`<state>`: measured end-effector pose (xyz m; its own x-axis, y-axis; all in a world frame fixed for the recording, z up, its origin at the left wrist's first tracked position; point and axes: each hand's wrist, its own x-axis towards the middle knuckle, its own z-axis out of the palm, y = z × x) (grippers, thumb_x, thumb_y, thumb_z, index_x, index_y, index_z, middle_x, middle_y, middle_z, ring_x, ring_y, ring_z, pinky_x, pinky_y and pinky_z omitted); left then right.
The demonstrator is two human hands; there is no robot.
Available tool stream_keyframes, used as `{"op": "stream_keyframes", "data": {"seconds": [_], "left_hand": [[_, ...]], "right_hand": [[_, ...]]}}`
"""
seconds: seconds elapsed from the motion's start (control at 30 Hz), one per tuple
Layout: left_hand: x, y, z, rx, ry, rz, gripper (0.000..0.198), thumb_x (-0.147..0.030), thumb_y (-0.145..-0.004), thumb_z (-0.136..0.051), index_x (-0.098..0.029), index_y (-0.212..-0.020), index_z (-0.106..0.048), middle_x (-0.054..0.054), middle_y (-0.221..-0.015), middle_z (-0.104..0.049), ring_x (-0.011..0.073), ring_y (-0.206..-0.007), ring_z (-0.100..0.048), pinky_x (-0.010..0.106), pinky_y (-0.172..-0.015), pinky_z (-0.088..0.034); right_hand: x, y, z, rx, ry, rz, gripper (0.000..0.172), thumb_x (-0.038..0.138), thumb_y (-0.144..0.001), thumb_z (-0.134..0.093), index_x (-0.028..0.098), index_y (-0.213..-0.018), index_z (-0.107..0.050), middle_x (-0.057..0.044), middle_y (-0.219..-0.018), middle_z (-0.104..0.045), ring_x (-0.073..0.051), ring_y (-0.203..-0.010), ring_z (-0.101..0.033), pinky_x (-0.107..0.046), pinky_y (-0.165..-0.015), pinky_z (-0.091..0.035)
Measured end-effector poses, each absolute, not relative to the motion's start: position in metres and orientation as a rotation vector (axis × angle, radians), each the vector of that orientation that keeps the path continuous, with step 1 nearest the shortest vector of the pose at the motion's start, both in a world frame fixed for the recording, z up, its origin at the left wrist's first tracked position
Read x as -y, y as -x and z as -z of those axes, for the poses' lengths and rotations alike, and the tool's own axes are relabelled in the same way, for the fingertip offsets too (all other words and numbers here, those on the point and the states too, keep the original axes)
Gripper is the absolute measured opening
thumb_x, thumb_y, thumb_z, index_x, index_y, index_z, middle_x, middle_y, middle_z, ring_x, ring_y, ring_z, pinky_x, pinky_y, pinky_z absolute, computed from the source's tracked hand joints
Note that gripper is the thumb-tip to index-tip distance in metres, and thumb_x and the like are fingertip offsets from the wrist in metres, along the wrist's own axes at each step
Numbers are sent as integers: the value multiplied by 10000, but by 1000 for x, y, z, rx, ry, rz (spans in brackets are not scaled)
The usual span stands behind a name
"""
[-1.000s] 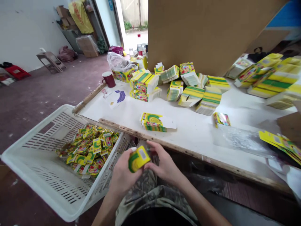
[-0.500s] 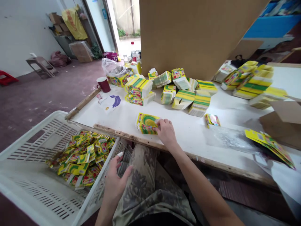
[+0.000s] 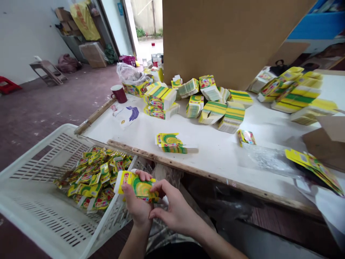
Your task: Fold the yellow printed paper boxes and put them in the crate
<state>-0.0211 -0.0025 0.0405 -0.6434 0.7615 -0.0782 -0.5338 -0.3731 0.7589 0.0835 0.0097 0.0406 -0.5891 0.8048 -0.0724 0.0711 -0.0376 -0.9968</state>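
My left hand (image 3: 136,203) is closed around a flat yellow-and-green carton blank (image 3: 137,187), held in front of my lap beside the crate's rim. My right hand (image 3: 172,208) pinches the right end of the same blank with its fingers bent. Just above them, near the table's front edge, lies a small stack of the same flat blanks (image 3: 170,143). The white slatted crate (image 3: 40,187) at my left holds a heap of several folded yellow-and-green boxes (image 3: 94,176).
Several stacks of blanks (image 3: 221,108) cover the white table (image 3: 215,151), before a tall upright cardboard sheet (image 3: 229,39). A dark red mug (image 3: 118,93) stands at the table's left end. Clear plastic film (image 3: 269,160) and loose yellow sheets (image 3: 315,169) lie at the right.
My right hand has left the stack on the table and come back to my lap with one blank. My left hand, empty half a second ago, now grips that blank.
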Motion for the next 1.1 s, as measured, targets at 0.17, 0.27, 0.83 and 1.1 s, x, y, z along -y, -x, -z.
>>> {"op": "stream_keyframes", "data": {"seconds": [0.17, 0.27, 0.83, 1.1], "left_hand": [[18, 28, -20, -1174, -550, -1796, 612, -603, -613, -744, -213, -1067, -616, 34, -953, -646, 187, -842, -624, 273, -738, -525], [28, 36, -5, -1295, -562, -1731, 348, -337, -688, -785, -212, -988, -663, -4, -874, -692, 129, -764, -639, 215, -707, -510], [31, 49, -23, -1724, -1446, -816, 657, -357, -745, -689, -190, -1275, -339, 103, -1128, -624, 245, -1005, -630, 400, -893, -507], [32, 36, -15, -1820, -1708, -827, 508, -289, -746, -630, -222, -1148, -328, 77, -1005, -620, 237, -857, -652, 365, -730, -530]], "right_hand": [[-21, -93, -39, 1486, 950, -1764, 315, 126, -675, -736, 200, -942, -585, 53, -756, -560, -122, -704, -499, -226, -642, -393], [-26, -103, -38, 1475, 943, -1752, 141, 211, -757, -674, 178, -887, -630, 24, -757, -618, -131, -686, -543, -240, -636, -419], [-22, -127, -32, 1887, 921, -800, 579, 277, -842, -631, 249, -1375, -407, -118, -1338, -481, -280, -1245, -426, -468, -1064, -324], [-18, -102, -14, 1049, 908, -2128, 479, 499, -831, -609, 188, -1195, -617, -101, -1213, -653, -287, -1174, -567, -449, -1043, -388]]}}
